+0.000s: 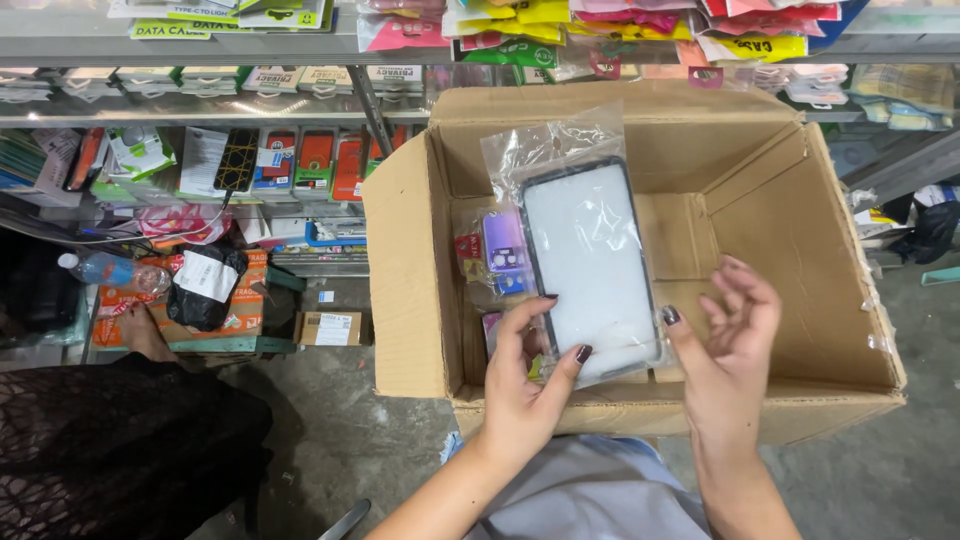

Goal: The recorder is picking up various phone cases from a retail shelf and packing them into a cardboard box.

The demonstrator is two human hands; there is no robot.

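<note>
While the left hand [525, 385] pinches the lower edge of a clear-bagged phone case [590, 265], white-backed with a dark rim, the right hand [730, 335] touches its corner with fingers spread, above a mostly bare open cardboard box [790, 230], purple packets [503, 250] just beyond the left fingertips, coloured packages on shelves [300, 165] behind.

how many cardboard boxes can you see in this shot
2. A big open cardboard box sits in front of the person, behind the phone case in the left hand. A small closed box lies on the floor, left. Others may be hidden.
</note>
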